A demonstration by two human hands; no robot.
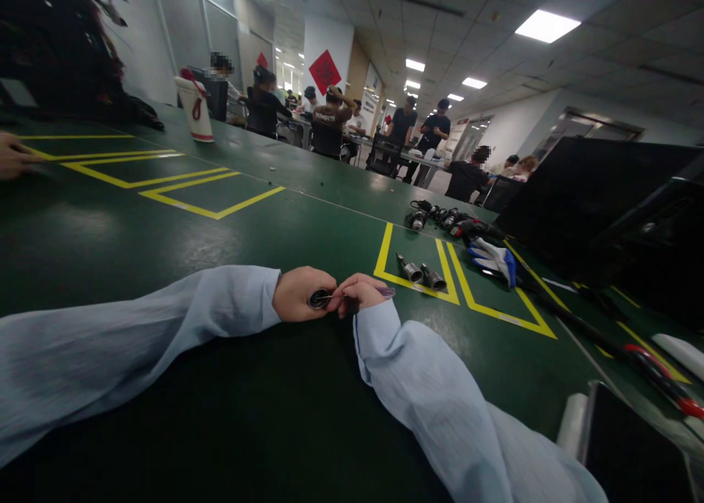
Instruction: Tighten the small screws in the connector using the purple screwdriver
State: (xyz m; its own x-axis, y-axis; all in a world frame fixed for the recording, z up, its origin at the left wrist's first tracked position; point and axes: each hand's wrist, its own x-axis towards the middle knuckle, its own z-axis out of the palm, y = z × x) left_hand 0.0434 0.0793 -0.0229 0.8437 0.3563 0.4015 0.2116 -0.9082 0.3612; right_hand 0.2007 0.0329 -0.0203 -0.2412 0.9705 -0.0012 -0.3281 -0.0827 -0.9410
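My left hand is closed around a round part whose dark, rimmed end faces me; the rest of it is hidden in the fist. Close beside it, my right hand pinches a small screwdriver with a clear purplish handle. Its thin shaft points left at the dark end; whether the tip touches inside, I cannot tell. To the right of my hands, two metal cylindrical connectors lie in a yellow-taped frame on the green table.
Blue-and-white gloves and a cluster of cabled metal connectors lie at the right. A black-and-red tool and a dark-screened device are nearer. A white cup stands back left. Another person's hand rests at the left edge.
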